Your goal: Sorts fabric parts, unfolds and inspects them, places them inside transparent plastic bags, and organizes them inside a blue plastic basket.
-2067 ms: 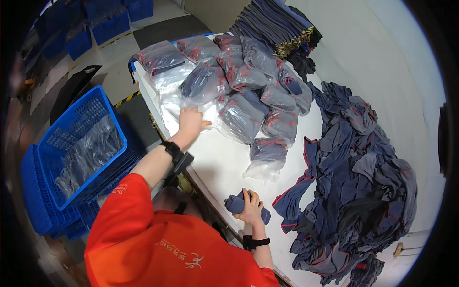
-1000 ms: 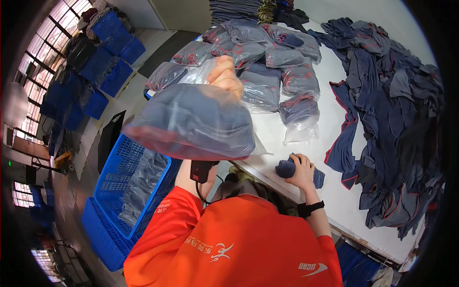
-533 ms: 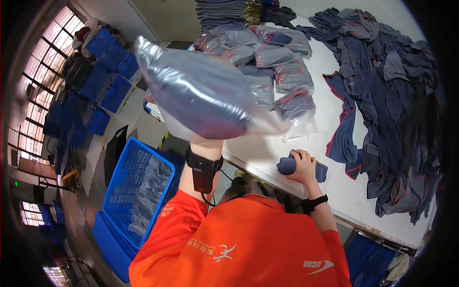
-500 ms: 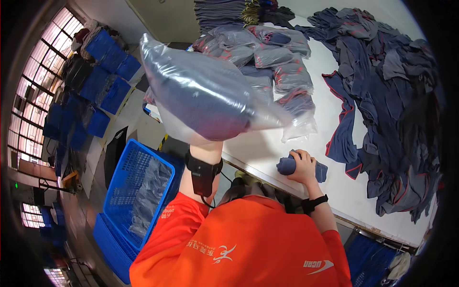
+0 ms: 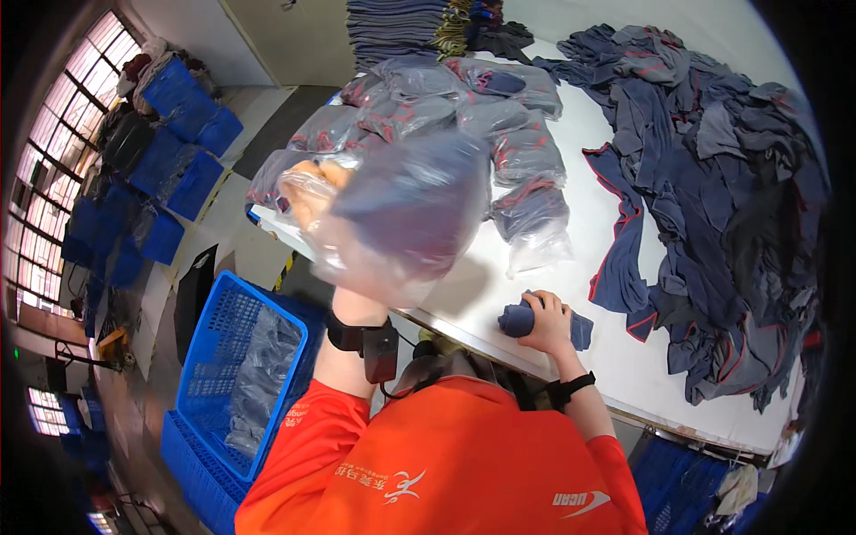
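My left hand (image 5: 314, 192) is raised over the table's near left part, its fingers closed on a clear plastic bag. Dark blue folded cloth fills this bag (image 5: 415, 209), which is smeared by motion; film covers part of the hand. Close to the table's front edge, my right hand (image 5: 547, 325) wraps round a small rolled dark blue garment (image 5: 580, 332), with the roll resting on the white tabletop. Both of the roll's ends stick out past my fingers.
Several bagged garments (image 5: 526, 152) cover the table's far left. A loose heap of dark garments with red trim (image 5: 687, 178) lies on the right. Folded cloth is stacked (image 5: 392, 31) at the back. A blue basket (image 5: 209, 357) with bagged items stands left of the table.
The bag in my left hand has swung round and shortened in view, now showing my fingers at its left side. My right hand still holds the rolled garment; the view has shifted slightly.
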A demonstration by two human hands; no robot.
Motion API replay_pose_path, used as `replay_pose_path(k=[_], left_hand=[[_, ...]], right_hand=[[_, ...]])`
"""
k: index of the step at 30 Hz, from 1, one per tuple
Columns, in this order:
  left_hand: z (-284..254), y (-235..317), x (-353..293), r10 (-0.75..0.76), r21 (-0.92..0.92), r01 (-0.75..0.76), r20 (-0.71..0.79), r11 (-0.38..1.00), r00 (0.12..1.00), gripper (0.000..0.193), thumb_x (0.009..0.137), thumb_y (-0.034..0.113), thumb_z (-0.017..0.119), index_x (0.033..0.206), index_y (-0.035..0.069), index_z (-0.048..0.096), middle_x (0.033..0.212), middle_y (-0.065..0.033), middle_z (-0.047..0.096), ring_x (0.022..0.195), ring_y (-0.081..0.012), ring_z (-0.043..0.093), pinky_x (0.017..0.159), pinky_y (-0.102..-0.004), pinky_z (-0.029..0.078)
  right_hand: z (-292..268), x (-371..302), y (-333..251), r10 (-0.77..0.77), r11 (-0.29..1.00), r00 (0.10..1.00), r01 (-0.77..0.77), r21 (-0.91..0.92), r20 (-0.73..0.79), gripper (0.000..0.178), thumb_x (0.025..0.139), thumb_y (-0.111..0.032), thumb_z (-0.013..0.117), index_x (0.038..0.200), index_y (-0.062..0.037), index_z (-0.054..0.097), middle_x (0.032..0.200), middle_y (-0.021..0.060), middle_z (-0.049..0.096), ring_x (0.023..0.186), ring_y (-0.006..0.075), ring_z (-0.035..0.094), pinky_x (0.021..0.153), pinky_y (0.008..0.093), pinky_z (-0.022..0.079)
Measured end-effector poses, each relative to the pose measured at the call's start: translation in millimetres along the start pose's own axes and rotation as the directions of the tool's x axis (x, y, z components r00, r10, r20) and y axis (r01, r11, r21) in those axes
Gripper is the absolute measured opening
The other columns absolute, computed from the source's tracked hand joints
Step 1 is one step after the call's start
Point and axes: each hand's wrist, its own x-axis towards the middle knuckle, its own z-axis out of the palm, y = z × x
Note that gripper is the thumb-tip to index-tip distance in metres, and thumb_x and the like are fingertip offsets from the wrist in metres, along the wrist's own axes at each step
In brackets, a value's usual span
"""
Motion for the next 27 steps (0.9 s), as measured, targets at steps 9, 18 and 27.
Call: replay_pose_path(k=[9, 18, 27], left_hand=[[18.9, -103.4, -109.9, -0.269, 0.833, -0.311, 0.463, 0.458, 0.845, 0.009, 0.080, 0.013, 0.058, 0.085, 0.006, 0.060, 0.085, -0.0134, 0.054, 0.079, -0.0337, 0.052, 0.069, -0.0408, 0.042], [-1.3, -43.8, -155.9, -0.599, 0.899, 0.241, 0.029, 0.365, 0.800, 0.020, 0.078, 0.005, 0.060, 0.098, 0.006, 0.062, 0.083, -0.0166, 0.059, 0.072, -0.0310, 0.058, 0.062, -0.0358, 0.046], [-5.1, -13.6, -154.4, -0.406, 0.828, -0.169, 0.427, 0.535, 0.808, 0.021, 0.078, 0.004, 0.060, 0.098, 0.009, 0.063, 0.071, -0.0097, 0.049, 0.060, -0.0267, 0.055, 0.052, -0.0335, 0.044]], right_hand=[[20.1, -4.7, 19.5, -0.181, 0.974, 0.956, 0.206, 0.091, -0.233, 0.069, 0.047, -0.027, 0.080, 0.107, -0.0125, 0.050, 0.117, 0.0083, 0.046, 0.113, 0.0270, 0.044, 0.097, 0.0560, 0.028], [-4.5, -1.0, 1.2, -0.300, 0.954, 0.893, 0.276, -0.117, -0.336, 0.069, 0.051, -0.029, 0.079, 0.112, -0.0124, 0.051, 0.106, 0.0110, 0.051, 0.104, 0.0305, 0.050, 0.093, 0.0562, 0.035], [-27.3, 3.7, -102.7, -0.383, 0.919, 0.897, 0.344, 0.194, 0.220, 0.065, 0.059, -0.028, 0.073, 0.117, -0.0086, 0.053, 0.097, 0.0219, 0.060, 0.091, 0.0326, 0.061, 0.077, 0.0418, 0.049]])
